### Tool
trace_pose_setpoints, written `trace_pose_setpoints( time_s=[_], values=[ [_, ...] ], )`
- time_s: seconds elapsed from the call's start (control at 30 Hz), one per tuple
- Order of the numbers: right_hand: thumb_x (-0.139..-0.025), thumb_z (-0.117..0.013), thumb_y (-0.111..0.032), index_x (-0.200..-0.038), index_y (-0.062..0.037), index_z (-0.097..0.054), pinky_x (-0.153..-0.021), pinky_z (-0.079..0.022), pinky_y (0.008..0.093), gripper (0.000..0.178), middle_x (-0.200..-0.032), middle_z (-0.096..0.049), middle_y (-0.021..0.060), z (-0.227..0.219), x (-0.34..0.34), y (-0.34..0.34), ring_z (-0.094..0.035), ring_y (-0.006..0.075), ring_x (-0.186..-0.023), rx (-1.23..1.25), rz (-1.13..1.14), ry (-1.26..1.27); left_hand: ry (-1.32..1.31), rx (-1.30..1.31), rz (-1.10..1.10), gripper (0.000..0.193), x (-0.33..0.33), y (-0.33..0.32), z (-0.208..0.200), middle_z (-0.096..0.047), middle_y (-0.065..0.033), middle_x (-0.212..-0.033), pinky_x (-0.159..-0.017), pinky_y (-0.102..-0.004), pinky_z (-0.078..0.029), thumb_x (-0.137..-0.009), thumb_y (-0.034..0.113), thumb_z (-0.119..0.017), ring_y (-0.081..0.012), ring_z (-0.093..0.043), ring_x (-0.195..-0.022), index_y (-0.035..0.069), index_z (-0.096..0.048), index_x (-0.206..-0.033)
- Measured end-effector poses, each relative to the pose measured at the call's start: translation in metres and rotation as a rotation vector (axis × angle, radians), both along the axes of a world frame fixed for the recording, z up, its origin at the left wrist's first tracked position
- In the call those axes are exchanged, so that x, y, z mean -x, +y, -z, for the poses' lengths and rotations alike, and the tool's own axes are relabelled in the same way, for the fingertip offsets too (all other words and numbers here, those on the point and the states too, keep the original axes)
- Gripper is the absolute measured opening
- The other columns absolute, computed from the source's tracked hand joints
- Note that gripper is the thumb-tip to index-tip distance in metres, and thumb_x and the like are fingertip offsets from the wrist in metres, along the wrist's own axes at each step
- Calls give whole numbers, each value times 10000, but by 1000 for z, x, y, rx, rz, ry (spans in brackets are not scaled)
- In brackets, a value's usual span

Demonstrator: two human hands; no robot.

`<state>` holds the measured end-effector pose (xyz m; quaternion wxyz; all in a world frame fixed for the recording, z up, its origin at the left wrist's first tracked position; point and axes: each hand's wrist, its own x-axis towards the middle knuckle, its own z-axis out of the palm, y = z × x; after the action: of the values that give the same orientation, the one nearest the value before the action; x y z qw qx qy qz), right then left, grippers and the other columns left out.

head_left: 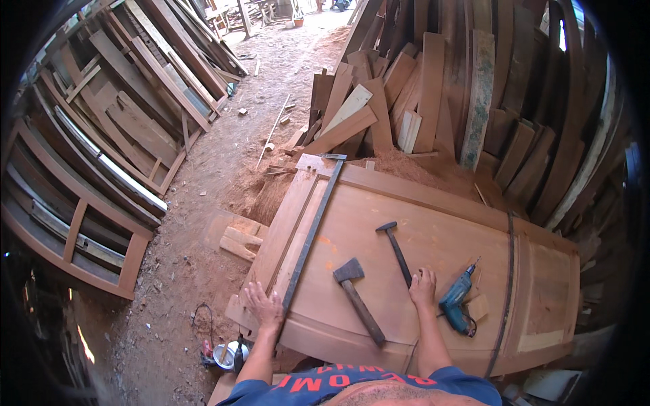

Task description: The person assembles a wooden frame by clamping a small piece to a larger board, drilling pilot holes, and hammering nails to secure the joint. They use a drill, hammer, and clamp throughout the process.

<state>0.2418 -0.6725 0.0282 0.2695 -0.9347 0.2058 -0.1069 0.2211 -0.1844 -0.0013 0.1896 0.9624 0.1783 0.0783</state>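
A large wooden panel door [433, 233] lies flat in front of me. My left hand [264, 306] rests open on its left edge, fingers spread, beside a long metal bar clamp [313, 237] running across the door. My right hand [423, 287] is closed around the lower end of a hammer [398, 252]; the grip is partly hidden by the fingers. Its head points away from me. Between my hands lies a hatchet [360, 304] with a wooden handle. Right of my right hand, a blue power drill [458, 301] lies on its side, next to a small wood block [478, 307].
A second dark bar [508, 291] crosses the door's right part. Boards [430, 95] lean in a stack behind it. Wooden frames [132, 264] stand at the left. Offcuts [240, 238] and sawdust lie on the ground, with a white bucket [227, 354] near my left forearm.
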Motion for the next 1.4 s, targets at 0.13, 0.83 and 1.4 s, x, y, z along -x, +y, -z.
trace_pose_setpoints(
  time_s=[0.13, 0.83, 1.4],
  values=[
    [-911, -652, -111, -1136, 11, -655, -990, -480, 481, 256, -1131, -624, 226, -13, 10, 4, -596, 410, -1116, -111, -80, -42, 19, -82, -159, 655, 70, 31, -39, -327, -264, -1613, -1213, -604, -225, -972, 375, -567, -436, -258, -1518, 8, -445, -1501],
    [-944, -609, -151, -1044, -3, -729, -850, -555, 429, 215, -978, -734, 219, -82, 102, 78, -726, 369, -946, -178, -309, -13, 193, 477, -293, 470, 272, 149, 23, -673, -322, -1140, -938, -517, -500, -983, 379, -609, -475, -645, -1097, -36, -611, -1203],
    [-944, -620, -143, -1012, 9, -736, -838, -557, 420, 203, -963, -731, 233, -115, 129, 157, -723, 371, -922, -158, -417, 62, 419, 281, -279, 394, 249, 155, 4, -720, -281, -1054, -918, -527, -529, -794, 236, -719, -461, -689, -1031, 0, -669, -1106]
  ],
)
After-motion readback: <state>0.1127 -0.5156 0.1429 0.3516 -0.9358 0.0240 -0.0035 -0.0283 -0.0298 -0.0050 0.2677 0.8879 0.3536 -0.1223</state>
